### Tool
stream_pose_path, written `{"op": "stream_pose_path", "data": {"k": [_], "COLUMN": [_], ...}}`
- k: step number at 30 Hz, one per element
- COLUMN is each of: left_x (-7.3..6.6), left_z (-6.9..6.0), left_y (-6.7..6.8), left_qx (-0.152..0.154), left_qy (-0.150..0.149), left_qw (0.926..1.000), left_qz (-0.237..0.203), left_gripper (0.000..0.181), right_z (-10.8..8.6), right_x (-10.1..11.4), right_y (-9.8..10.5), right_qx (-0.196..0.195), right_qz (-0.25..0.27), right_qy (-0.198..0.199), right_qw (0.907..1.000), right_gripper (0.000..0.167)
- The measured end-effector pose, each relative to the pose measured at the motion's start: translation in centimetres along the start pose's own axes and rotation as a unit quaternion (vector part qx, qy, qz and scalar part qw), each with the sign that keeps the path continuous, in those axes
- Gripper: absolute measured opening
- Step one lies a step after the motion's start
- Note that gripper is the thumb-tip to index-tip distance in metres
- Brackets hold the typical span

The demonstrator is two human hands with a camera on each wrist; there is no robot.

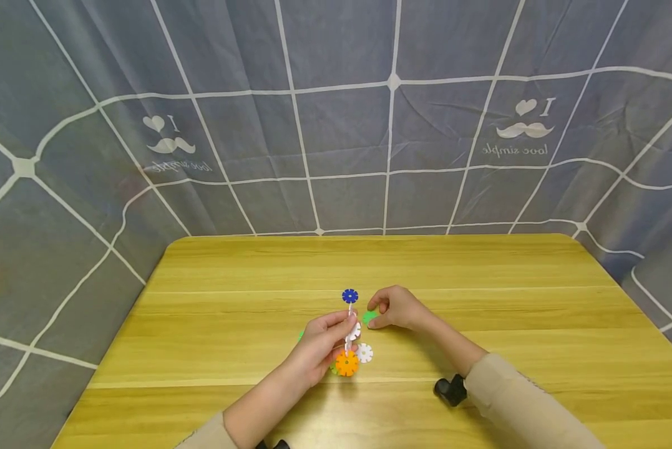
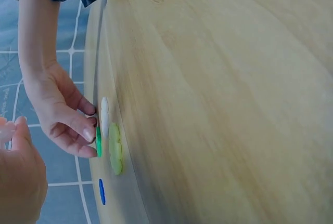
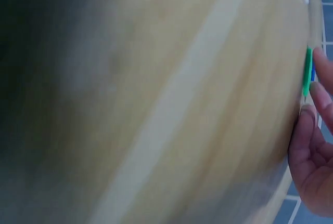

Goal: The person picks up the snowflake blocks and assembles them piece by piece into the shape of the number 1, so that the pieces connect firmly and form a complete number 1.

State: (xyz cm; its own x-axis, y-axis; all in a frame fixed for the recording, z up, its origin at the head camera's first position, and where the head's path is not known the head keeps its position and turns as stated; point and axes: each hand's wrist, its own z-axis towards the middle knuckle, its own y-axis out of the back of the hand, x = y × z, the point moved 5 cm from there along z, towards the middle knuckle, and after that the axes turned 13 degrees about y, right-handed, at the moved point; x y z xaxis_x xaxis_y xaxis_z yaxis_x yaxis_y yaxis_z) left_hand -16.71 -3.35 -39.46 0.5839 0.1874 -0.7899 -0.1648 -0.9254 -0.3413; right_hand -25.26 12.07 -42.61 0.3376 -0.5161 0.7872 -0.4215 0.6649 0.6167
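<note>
My left hand (image 1: 327, 343) pinches slotted white plastic discs (image 1: 349, 330) between thumb and fingers; some stand edge-on. An orange disc (image 1: 347, 363) shows at their lower end; I cannot tell whether it is joined to them. With fingertips and thumb, my right hand (image 1: 400, 308) pinches a bright green disc (image 1: 369, 318) low over the tabletop. A blue disc (image 1: 349, 295) lies just beyond the left hand. Beside the orange one are a white disc (image 1: 364, 353) and a partly hidden yellow-green disc (image 2: 115, 148). The left hand covers most of another green piece (image 1: 301, 335).
Both hands work over a wood-grain table (image 1: 229, 268). Behind it hangs a grey curtain (image 1: 347, 131) with white lines. A black wrist-worn device (image 1: 450, 390) sits at the right sleeve, close to the tabletop.
</note>
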Motion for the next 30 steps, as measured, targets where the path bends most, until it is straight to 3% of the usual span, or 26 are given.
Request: {"op": "stream_pose_path", "data": {"k": [5,11,17,23,30], "left_x": [0.0,0.2,0.4,0.1,0.0], "left_z": [0.0,0.1,0.2,0.1,-0.1], "left_y": [0.0,0.1,0.3,0.5,0.2], "left_qx": [0.003,0.003,-0.007,-0.028,-0.023], "left_qy": [0.001,-0.002,-0.010,-0.006,-0.002], "left_qw": [1.0000,1.0000,0.9995,0.9983,0.9981], "left_qz": [-0.002,0.007,0.029,0.051,0.058], "left_gripper": [0.046,0.046,0.041,0.047,0.047], "right_z": [0.1,0.0,-0.1,0.0,0.3], "right_x": [0.4,0.4,0.1,0.4,1.6], "right_y": [-0.3,-0.2,0.1,0.6,1.9], "right_qx": [0.010,0.012,0.013,0.005,-0.005], "right_qz": [-0.041,-0.009,0.078,0.180,0.232], "right_qy": [-0.006,0.006,0.009,-0.004,0.004], "right_qw": [0.9991,0.9999,0.9968,0.9837,0.9728], "right_gripper": [0.025,0.028,0.022,0.023,0.025]}}
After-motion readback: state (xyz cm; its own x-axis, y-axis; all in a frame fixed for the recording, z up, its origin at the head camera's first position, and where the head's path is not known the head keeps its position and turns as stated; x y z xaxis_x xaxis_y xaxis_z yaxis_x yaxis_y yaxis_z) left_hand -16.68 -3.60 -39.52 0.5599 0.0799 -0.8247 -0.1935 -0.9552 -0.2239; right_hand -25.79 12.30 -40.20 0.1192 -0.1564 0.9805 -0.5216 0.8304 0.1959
